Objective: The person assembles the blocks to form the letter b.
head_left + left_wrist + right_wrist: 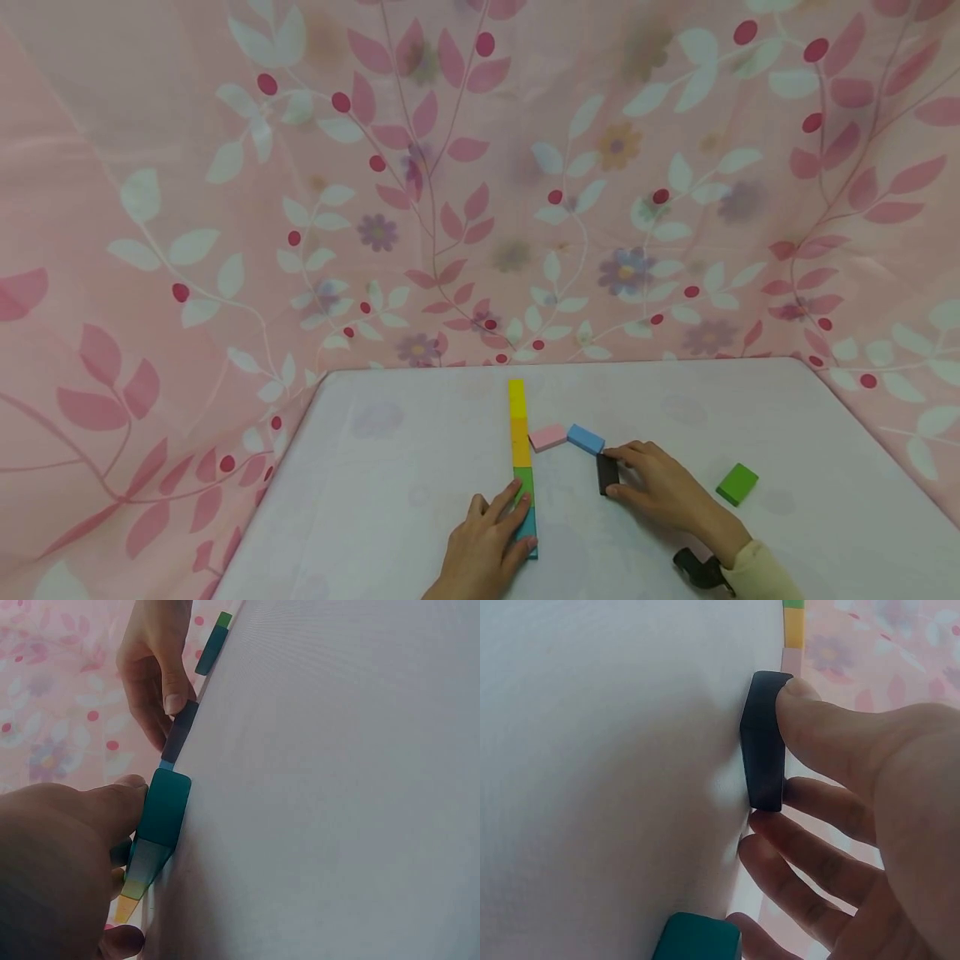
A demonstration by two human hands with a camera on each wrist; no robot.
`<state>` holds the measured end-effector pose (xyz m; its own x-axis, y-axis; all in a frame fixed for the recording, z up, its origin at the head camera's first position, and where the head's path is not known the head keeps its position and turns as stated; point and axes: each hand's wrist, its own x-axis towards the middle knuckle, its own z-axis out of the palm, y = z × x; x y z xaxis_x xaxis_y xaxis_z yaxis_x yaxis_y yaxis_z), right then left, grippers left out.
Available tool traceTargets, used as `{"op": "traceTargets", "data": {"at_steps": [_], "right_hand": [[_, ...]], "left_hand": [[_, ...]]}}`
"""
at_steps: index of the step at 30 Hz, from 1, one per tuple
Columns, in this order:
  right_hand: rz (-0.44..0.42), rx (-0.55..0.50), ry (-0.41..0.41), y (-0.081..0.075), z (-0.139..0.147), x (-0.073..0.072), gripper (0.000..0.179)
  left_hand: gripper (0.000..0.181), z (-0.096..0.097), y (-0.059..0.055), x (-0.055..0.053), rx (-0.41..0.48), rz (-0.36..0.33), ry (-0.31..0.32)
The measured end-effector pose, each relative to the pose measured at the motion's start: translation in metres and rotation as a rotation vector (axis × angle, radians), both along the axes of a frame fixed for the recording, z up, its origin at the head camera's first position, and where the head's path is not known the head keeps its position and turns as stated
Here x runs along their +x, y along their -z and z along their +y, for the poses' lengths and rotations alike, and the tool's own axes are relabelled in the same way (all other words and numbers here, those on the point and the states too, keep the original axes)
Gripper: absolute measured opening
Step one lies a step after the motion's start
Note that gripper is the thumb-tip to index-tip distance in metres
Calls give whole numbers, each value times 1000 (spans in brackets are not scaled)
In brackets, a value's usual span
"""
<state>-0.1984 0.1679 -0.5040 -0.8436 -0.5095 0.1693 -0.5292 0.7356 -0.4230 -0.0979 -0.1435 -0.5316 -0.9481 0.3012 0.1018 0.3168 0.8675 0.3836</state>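
Observation:
A straight row of blocks runs up the white table: a yellow block (517, 398), an orange-yellow block (521, 442), a green block (522, 475) and a blue block (528, 525) nearest the person. My left hand (483, 546) rests its fingertips on the green and blue blocks. From the row's right side, a pink block (548, 437) and a light blue block (586, 438) curve outward. Below the light blue block, my right hand (663, 492) pinches a black block (608, 474) at its two ends, thumb at the near end. The black block lies close against the light blue one.
A loose green block (737, 483) lies on the white table (375, 500), right of the right hand. A dark device (701, 571) sits at the right wrist. Pink floral cloth (480, 183) hangs behind the table and along its sides.

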Motion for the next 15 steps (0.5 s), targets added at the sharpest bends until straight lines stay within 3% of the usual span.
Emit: {"op": "traceTargets", "data": {"at_steps": [15], "right_hand": [[-3,-2,-15,-2,1,1,53]], "left_hand": [[58,0,0,0,6,-6,4]]}}
